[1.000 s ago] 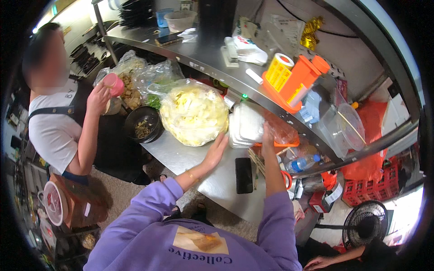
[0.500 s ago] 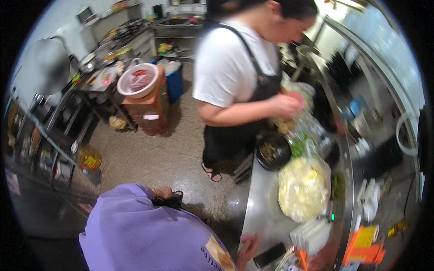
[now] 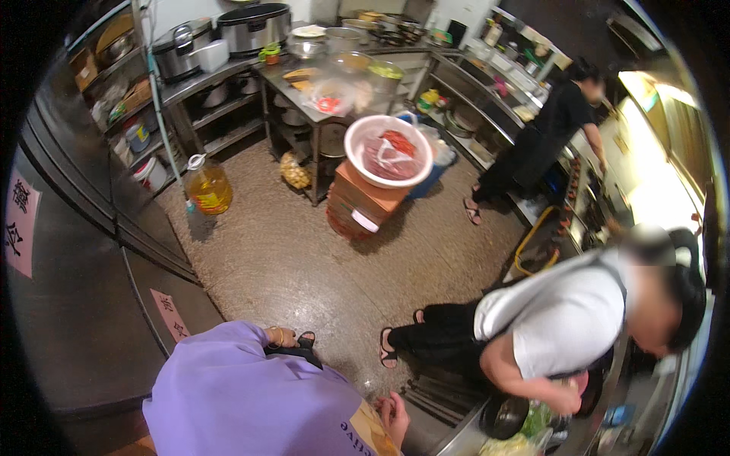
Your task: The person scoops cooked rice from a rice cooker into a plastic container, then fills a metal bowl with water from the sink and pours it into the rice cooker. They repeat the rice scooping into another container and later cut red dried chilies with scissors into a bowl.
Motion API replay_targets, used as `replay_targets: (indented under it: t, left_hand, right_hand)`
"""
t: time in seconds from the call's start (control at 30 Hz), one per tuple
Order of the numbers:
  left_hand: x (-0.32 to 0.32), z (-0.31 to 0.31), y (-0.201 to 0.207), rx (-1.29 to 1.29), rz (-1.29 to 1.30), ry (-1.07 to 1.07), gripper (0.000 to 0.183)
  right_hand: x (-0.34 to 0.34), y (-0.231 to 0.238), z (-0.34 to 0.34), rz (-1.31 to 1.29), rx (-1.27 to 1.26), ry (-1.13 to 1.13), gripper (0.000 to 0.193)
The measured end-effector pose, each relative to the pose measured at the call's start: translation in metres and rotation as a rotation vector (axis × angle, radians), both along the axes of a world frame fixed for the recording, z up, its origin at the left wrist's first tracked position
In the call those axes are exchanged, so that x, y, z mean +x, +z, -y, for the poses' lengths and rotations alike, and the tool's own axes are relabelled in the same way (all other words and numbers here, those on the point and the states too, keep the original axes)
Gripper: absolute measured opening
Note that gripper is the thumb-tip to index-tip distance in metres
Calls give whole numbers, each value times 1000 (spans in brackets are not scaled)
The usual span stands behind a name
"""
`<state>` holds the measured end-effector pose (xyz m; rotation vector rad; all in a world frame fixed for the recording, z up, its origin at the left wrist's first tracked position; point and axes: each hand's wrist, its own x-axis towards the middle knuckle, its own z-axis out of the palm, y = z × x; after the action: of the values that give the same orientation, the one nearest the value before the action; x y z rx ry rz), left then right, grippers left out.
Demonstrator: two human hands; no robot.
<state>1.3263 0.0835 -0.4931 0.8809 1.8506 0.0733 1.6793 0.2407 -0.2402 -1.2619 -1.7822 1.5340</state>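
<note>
My left hand [image 3: 282,337], with a bracelet at the wrist, hangs beside my body above the floor. Its fingers are mostly hidden from above. My right hand [image 3: 392,419] is in front of my purple shirt, fingers loosely bent and apart, with nothing visible in them. It is nearest the steel counter's edge [image 3: 461,435]. On that counter are a black bowl [image 3: 503,416], leafy greens [image 3: 538,418] and a pale yellow heap [image 3: 506,445], cut off by the lower rim. A co-worker in a white shirt [image 3: 559,315] leans over them, holding something pink [image 3: 582,381].
A white basin [image 3: 357,144] of red food and bagged meat sits on a cardboard box [image 3: 365,201]. An oil jug [image 3: 208,186] stands on the floor [image 3: 304,266]. Dark fridge doors [image 3: 76,319] line the left. Another person in black [image 3: 544,133] works at the far right.
My view has swung left, so most of the counter, with the phone and bag, has left the picture. My right hand is now away from the counter. The white-shirted co-worker bends lower.
</note>
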Motion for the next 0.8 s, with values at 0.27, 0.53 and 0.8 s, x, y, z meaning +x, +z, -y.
replay_targets:
  t: [0.27,0.53,0.8]
  left_hand:
    - [-111,21,11,42,-25,366,67]
    - [-189,46,-25,81,18,723,57]
    - [-218,128,-25,-39,104,1486,31]
  right_hand:
    - [-142,-8,-65,222,-228,400,31]
    - [-277,28,-159,410,255,728,26]
    - [-519,66,-234,335,626,1107,27]
